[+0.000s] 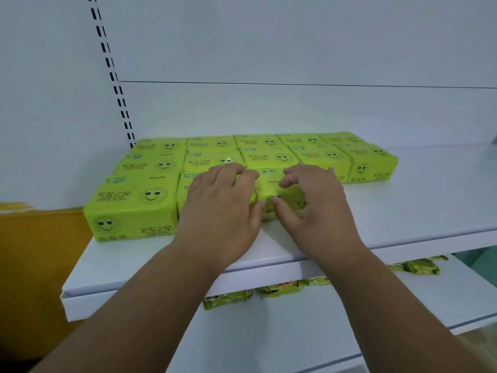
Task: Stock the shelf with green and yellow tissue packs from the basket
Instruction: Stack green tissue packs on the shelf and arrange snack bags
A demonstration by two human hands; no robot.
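White shelf (403,211), centre frame: two full rows of green-yellow tissue packs (269,157) along back, five each. Third, front row begun: one pack at left (131,205), second mostly under left hand (223,208), third pack (271,189) being seated at frame centre. Left hand's curled fingers over pack tops; right hand (314,200) grasps third pack, thumb on front face. Front row roughly half filled; right portion of shelf bare. Basket not in view, remaining stock cannot be judged. Snack packets (419,266) on lower shelf.
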